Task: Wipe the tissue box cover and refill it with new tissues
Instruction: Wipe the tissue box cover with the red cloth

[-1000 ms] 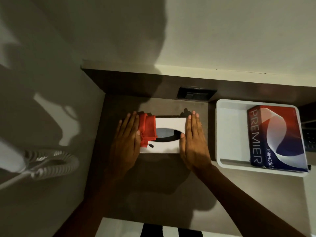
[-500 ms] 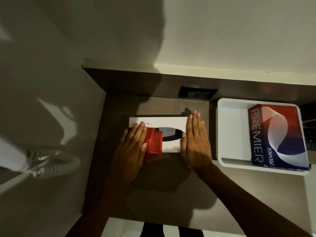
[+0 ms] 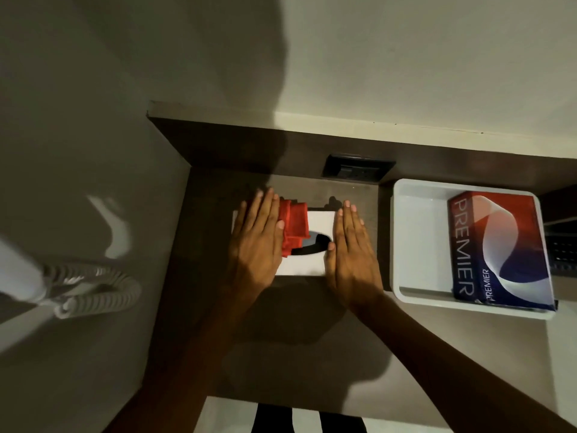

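Note:
A white tissue box cover (image 3: 318,221) with a dark oval slot lies flat on the dark wooden counter (image 3: 296,332). My left hand (image 3: 254,245) presses a folded red cloth (image 3: 293,228) flat onto the cover's left part, fingers straight. My right hand (image 3: 351,250) lies flat on the cover's right end and holds it down. A red and blue pack of PREMIER tissues (image 3: 499,248) rests in a white tray (image 3: 418,232) at the right.
A dark socket plate (image 3: 356,171) sits in the back panel behind the cover. A white coiled cord (image 3: 93,289) with a handset hangs at the left wall. The counter's front edge (image 3: 281,401) lies below my forearms.
My left hand slid the red cloth across the cover: from its left end towards the near edge, then back up to the far left. My right hand stayed put.

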